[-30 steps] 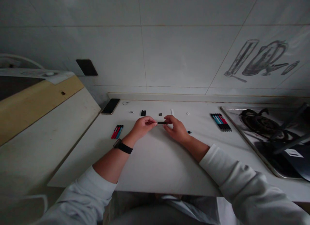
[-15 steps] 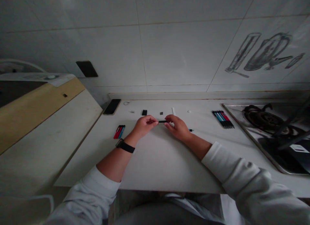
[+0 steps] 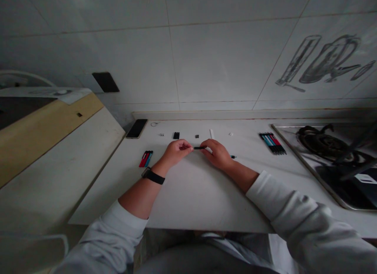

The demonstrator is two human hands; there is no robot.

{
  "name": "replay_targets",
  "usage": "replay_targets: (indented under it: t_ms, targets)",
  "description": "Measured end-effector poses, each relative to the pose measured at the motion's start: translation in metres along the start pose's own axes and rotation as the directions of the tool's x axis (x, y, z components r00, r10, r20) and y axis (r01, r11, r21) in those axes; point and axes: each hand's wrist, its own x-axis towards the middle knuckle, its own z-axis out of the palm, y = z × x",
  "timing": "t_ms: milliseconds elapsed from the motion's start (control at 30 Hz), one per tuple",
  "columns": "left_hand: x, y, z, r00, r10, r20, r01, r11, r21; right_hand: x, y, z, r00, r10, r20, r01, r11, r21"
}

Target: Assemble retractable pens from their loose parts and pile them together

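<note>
My left hand (image 3: 176,151) and my right hand (image 3: 217,153) meet over the white counter (image 3: 191,187), both pinched on the ends of a short black pen barrel (image 3: 199,148) held level between them. A black watch sits on my left wrist. Behind my right hand a blue-tipped pen part (image 3: 233,157) pokes out on the counter. A small group of red and blue pens (image 3: 146,159) lies to the left of my left hand, and a row of several pens (image 3: 272,143) lies to the right.
Small black parts (image 3: 176,135), tiny white bits (image 3: 161,135) and a white stick (image 3: 211,133) lie along the back of the counter. A dark phone (image 3: 137,128) rests at the back left. A gas hob (image 3: 330,156) fills the right side. A wooden-edged surface (image 3: 44,128) stands left.
The view has shifted slightly. Both hands stay closed on the black pen barrel in much the same place.
</note>
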Motion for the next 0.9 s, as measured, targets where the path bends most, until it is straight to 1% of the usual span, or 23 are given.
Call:
replay_targets:
  t_ms: [67, 167, 333, 400, 433, 533, 567, 633, 700, 800, 900]
  targets:
    - [-0.001, -0.001, 0.000, 1.000, 0.017, 0.017, -0.018, 0.998, 0.056, 0.001, 0.002, -0.001, 1.000, 0.003, 0.018, -0.003, 1.000, -0.024]
    - [-0.003, -0.001, 0.000, 0.994, 0.083, 0.067, -0.094, 0.978, 0.185, 0.002, 0.003, -0.002, 0.997, -0.004, 0.073, 0.011, 0.996, -0.093]
    - [-0.005, 0.004, 0.001, 0.969, 0.210, 0.133, -0.246, 0.886, 0.394, 0.004, -0.003, -0.001, 0.985, -0.061, 0.159, 0.095, 0.972, -0.216]
    - [-0.004, 0.006, 0.000, 0.956, 0.257, 0.140, -0.292, 0.854, 0.430, 0.007, -0.005, -0.003, 0.987, -0.065, 0.145, 0.096, 0.971, -0.218]
    - [-0.004, 0.007, -0.001, 0.953, 0.276, 0.125, -0.303, 0.844, 0.442, 0.009, -0.004, -0.005, 0.992, -0.053, 0.115, 0.076, 0.976, -0.204]
    - [-0.001, 0.005, -0.005, 0.954, 0.298, 0.023, -0.271, 0.835, 0.479, 0.021, 0.004, -0.015, 0.999, 0.051, 0.014, -0.048, 0.984, -0.173]
    - [0.000, 0.004, -0.006, 0.956, 0.292, -0.011, -0.249, 0.833, 0.493, 0.027, 0.008, -0.017, 0.996, 0.093, 0.013, -0.089, 0.978, -0.189]
    - [0.001, 0.001, -0.008, 0.961, 0.272, -0.054, -0.206, 0.830, 0.518, 0.039, 0.018, -0.020, 0.986, 0.151, 0.076, -0.127, 0.958, -0.258]
    - [0.003, -0.002, -0.009, 0.965, 0.254, -0.068, -0.180, 0.825, 0.536, 0.051, 0.029, -0.018, 0.971, 0.180, 0.160, -0.115, 0.929, -0.351]
    - [0.004, -0.005, -0.010, 0.965, 0.252, -0.074, -0.172, 0.820, 0.546, 0.065, 0.043, -0.009, 0.952, 0.193, 0.239, -0.063, 0.883, -0.465]
    - [0.004, -0.005, -0.011, 0.963, 0.258, -0.078, -0.176, 0.821, 0.544, 0.075, 0.054, 0.000, 0.941, 0.173, 0.291, -0.007, 0.869, -0.494]
